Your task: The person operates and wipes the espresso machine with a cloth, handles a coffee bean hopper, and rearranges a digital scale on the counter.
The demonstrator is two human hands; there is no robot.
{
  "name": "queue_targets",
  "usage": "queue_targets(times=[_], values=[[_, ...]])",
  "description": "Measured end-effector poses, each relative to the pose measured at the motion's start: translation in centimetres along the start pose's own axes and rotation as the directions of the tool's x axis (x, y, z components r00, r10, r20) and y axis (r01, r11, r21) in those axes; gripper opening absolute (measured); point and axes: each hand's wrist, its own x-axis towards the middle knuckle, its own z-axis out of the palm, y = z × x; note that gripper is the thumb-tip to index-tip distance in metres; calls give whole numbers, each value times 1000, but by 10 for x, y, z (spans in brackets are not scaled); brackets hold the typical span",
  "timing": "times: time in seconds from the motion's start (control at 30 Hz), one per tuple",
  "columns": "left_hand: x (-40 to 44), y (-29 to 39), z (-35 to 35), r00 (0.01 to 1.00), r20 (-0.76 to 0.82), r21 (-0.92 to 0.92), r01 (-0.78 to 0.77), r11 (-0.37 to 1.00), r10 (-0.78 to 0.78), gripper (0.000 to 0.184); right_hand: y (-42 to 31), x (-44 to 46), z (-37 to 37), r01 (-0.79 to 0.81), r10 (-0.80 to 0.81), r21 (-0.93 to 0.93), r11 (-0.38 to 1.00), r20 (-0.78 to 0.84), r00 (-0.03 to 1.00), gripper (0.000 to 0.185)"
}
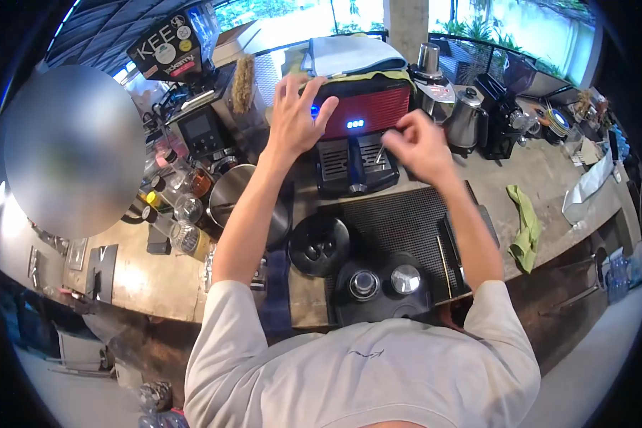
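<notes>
A red espresso machine with a lit blue display stands on the counter in front of me. Its portafilter is fitted under the front, with the dark handle pointing toward me above the drip tray. My left hand has its fingers spread over the machine's upper left front, by a lit blue button. At the machine's right side is my right hand, its fingers bent inward and slightly blurred. A thin metal steam wand shows beside that thumb. Whatever the right fingers hold is hidden.
Folded cloths lie on the machine. A kettle and a black grinder stand right, near a green cloth. Left are bottles and a steel pitcher. A tamping station sits close to me.
</notes>
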Motion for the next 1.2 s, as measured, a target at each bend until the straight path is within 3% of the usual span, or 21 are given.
queue_targets(times=[0.07, 0.13, 0.17, 0.27, 0.43, 0.57, 0.63, 0.67, 0.7, 0.73, 0.77, 0.83, 1.0, 1.07, 1.1, 1.13, 1.2], values=[[4, 4, -1, 1000, -9, 88, -3, 996, 4, 40, -5, -29, 44, 381, -415, -283, 880, -70, 907, 69], [2, 14, 1, 1000, -22, 249, 18, 968, -13, 41, -27, -51, 65, 279, -260, -356, 892, 100, 960, 73], [2, 16, 2, 999, -33, 246, 15, 969, -7, 41, -26, -51, 64, 281, -266, -364, 888, 92, 959, 73], [2, 16, 3, 994, -106, 266, -13, 964, 42, 41, -23, -40, 64, 466, -561, -361, 808, -229, 796, 75], [7, 13, -3, 991, -121, 220, -23, 975, 51, 42, -21, -23, 46, 472, -546, -305, 827, -240, 802, 73], [28, 14, -15, 986, -156, 150, -28, 988, 52, 40, -27, -47, 72, 564, -606, -336, 754, -25, 795, 71], [37, 15, -22, 977, -215, 36, 13, 999, -5, 38, -28, -52, 82, 619, -588, -86, 781, 234, 775, 64], [39, 15, -26, 971, -235, -23, 32, 999, -36, 37, -36, -57, 90, 620, -588, -72, 781, 250, 769, 64], [43, 12, -29, 973, -225, -17, 50, 999, -53, 37, -48, -64, 101, 586, -560, 104, 804, 464, 686, 61], [48, 10, -30, 947, -314, -94, 39, 995, -67, 38, -59, -72, 113, 499, -536, 264, 826, 643, 547, 58], [48, 11, -35, 915, -393, -170, 20, 985, -86, 39, -65, -81, 130, 480, -533, 280, 831, 647, 545, 58], [49, 29, -59, 916, -388, -180, 38, 983, -106, 40, -66, -96, 166, 478, -593, 382, 791, 669, 448, 58], [50, 49, -92, 875, -461, -257, 29, 966, -149, 45, -46, -110, 236, 371, -686, 579, 726, 644, 339, 67], [35, 50, -109, 855, -489, -262, 43, 964, -171, 45, -58, -123, 240, 480, -559, 319, 817, 641, 525, 76], [16, 51, -135, 880, -393, -267, 168, 949, -267, 44, -74, -131, 245, 523, -520, 199, 829, 619, 589, 81], [-7, 52, -170, 877, -309, -242, 302, 922, -368, 45, -91, -137, 243, 544, -562, 254, 800, 636, 529, 81], [-55, 60, -242, 798, -172, -180, 551, 815, -578, 51, -117, -137, 227, 739, -692, 203, 642, 569, 445, 95]])
